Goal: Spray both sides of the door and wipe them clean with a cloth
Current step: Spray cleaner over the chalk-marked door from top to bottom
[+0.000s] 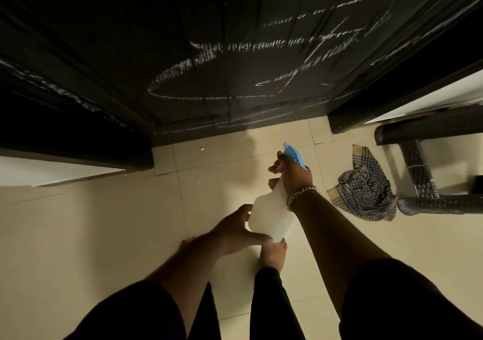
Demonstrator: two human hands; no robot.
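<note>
One spray bottle point(269, 214), one cloth point(366, 190), one door point(209, 52)

two bare forearms come in from the bottom edge, each out of a dark, near-black short sleeve; the left sleeve point(136, 311) ends around the elbow, and the right sleeve point(407, 298) is wide and loose at its hem. fine hair shows along the left forearm. a silver curb-link chain bracelet point(300, 196) circles the wrist just behind the right hand point(294, 173); the left hand point(235, 231) carries no jewellery that shows. a fingernail on the right hand looks glossy and pale. below, two legs in dark trousers point(271, 308), narrow at the ankle, and one bare foot point(274, 254) with toes showing
</note>
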